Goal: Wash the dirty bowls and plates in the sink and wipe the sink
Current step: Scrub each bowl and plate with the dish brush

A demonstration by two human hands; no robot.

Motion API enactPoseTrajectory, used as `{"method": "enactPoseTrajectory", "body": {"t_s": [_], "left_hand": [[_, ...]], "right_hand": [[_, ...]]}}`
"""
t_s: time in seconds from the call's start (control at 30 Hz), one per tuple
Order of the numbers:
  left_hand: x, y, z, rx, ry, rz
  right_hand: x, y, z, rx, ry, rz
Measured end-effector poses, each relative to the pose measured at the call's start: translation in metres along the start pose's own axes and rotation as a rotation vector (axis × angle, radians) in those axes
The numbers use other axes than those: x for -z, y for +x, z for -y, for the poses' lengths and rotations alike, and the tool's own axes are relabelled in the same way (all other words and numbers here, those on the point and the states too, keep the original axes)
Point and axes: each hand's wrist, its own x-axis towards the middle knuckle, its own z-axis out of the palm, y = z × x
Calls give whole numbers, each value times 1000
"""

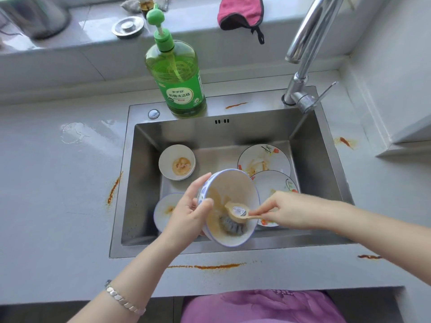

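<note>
1. At 8 o'clock in the sink (144, 194), a white dish (163, 209) lies partly hidden behind the left hand, with an orange smear inside.
2. At 10 o'clock a small white bowl (177, 163) stands upright, with orange-brown residue at its bottom.
3. At 12 o'clock, on the sink's back rim, a pump bottle (177, 73) is nearly full of yellow-green liquid.
4. The left hand (189, 206) grips the blue-patterned bowl (233, 190) by its rim, thumb inside. The bowl is held tilted over the basin at 6 o'clock, and a brownish film coats its inner wall.
5. A wooden brush (238, 213) is inside that bowl, its grey head against the lower wall.
6. At 2 and 4 o'clock two floral plates (264, 159) overlap, both streaked with sauce.
7. The right hand (291, 210) pinches the brush handle.
</note>
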Motion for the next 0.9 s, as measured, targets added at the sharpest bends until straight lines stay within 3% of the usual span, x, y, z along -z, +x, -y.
{"method": "enactPoseTrajectory", "body": {"t_s": [0.13, 0.3, 0.47, 0.53, 0.67, 0.83, 0.9], "left_hand": [[0, 3, -5, 38, -32, -53], [-3, -1, -4, 76, -30, -28], [-4, 0, -9, 73, -14, -93], [2, 1, -9, 89, -7, -78], [-1, 0, -14, 127, -56, -88], [4, 0, -14, 239, -9, 10], [1, -2, -14, 287, -2, 79]], "right_hand": [[-12, -2, -1, 2, 295, 125], [-12, 3, -16, 16, 26, -36], [-19, 3, -11, 98, 97, 3], [-14, 1, -18, 55, 6, -70], [-29, -2, -8, 160, -136, -120], [-8, -3, -14, 63, -598, -340], [-3, -4, 0, 136, -813, -419]]}}
